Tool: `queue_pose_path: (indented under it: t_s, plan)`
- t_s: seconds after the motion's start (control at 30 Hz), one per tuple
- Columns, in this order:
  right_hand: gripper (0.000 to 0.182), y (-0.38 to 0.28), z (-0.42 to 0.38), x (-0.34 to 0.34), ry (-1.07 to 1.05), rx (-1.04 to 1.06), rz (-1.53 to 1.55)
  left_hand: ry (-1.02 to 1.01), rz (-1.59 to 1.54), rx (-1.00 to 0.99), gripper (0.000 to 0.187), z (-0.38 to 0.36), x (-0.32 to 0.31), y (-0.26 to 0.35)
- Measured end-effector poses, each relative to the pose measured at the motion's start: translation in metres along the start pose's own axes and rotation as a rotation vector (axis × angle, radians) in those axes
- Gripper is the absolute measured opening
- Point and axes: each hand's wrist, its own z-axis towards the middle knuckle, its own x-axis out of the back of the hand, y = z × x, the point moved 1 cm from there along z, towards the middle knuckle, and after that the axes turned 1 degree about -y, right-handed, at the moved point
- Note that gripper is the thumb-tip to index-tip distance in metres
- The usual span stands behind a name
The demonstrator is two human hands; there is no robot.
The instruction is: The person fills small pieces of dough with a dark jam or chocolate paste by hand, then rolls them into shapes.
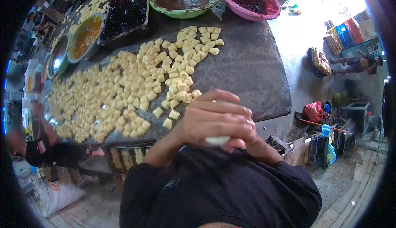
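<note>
The fingers (pixel 220 110) of both hands are folded over one another, closed around a pale lump of dough (pixel 217 140) that peeks out below the palms. The left hand (pixel 208 118) lies on top, and the right hand (pixel 243 135) is mostly hidden beneath it, so only its edge and wrist show. The lump sits pressed between the two palms, held just in front of the person's dark shirt (pixel 218 191) and off the near edge of the tabletop (pixel 251 71).

This looks like the shaping step: one piece being rolled or pressed between the palms. The next move would seem to call for loosening the grip without squashing the piece, then reaching forward over the edge.

Cut dough pieces (pixel 123 92) cover the left and middle of the dark slab in a wide spread, with a narrower band running up toward the far bowls. The right part of the slab is bare, and it offers the nearest open room. At the far side stand a green bowl (pixel 183 11) of brown filling, a pink bowl (pixel 264 11), a tray of dark jam (pixel 123 15) and a bowl of orange filling (pixel 84 36). The slab's right edge drops to the floor, where a red bag (pixel 314 111) and crates lie.
</note>
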Motion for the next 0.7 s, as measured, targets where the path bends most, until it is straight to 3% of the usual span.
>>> queue_pose_path:
  t_s: [0.13,0.17,0.23,0.33,0.37,0.4,0.47,0.53,0.57,0.6,0.67,0.7]
  plan:
    - [0.036,-0.016,0.017,0.028,-0.321,0.045,0.517,-0.023,-0.038,-0.072,0.038,0.018,-0.012,-0.038]
    - [0.041,-0.016,0.022,0.042,-0.322,0.057,0.439,0.008,0.007,-0.075,0.042,0.019,-0.015,-0.053]
    - [0.047,-0.029,0.053,0.07,-0.35,0.067,0.166,0.122,0.026,0.035,0.068,0.017,-0.015,-0.082]
    - [0.033,-0.067,0.139,0.131,-0.259,-0.201,-0.39,0.399,-0.024,0.376,0.137,-0.004,-0.009,-0.118]
    - [0.027,-0.063,0.185,0.136,-0.025,-0.131,-0.403,0.478,-0.038,0.499,0.156,-0.016,-0.009,-0.124]
    - [0.023,-0.072,0.235,0.154,-0.062,-0.078,-0.831,0.517,-0.037,0.642,0.167,-0.029,-0.008,-0.124]
    - [0.028,-0.047,0.331,0.21,-0.139,0.163,-1.231,0.531,0.041,0.774,0.146,-0.048,-0.011,-0.11]
    - [0.025,-0.035,0.399,0.236,-0.246,-0.236,-1.569,0.516,0.075,0.901,0.133,-0.064,-0.015,-0.1]
    - [0.027,-0.008,0.442,0.271,-0.336,-0.31,-1.768,0.597,0.114,0.878,0.103,-0.062,-0.02,-0.096]
    - [0.03,0.025,0.473,0.307,-0.424,-0.379,-1.972,0.602,0.127,0.918,0.1,-0.065,-0.021,-0.092]
    - [0.028,0.063,0.492,0.342,-0.601,-0.236,-2.039,0.603,0.143,0.985,0.095,-0.072,-0.022,-0.087]
    - [0.03,0.065,0.494,0.336,-0.685,-0.16,-2.073,0.659,0.127,0.92,0.069,-0.07,-0.024,-0.085]
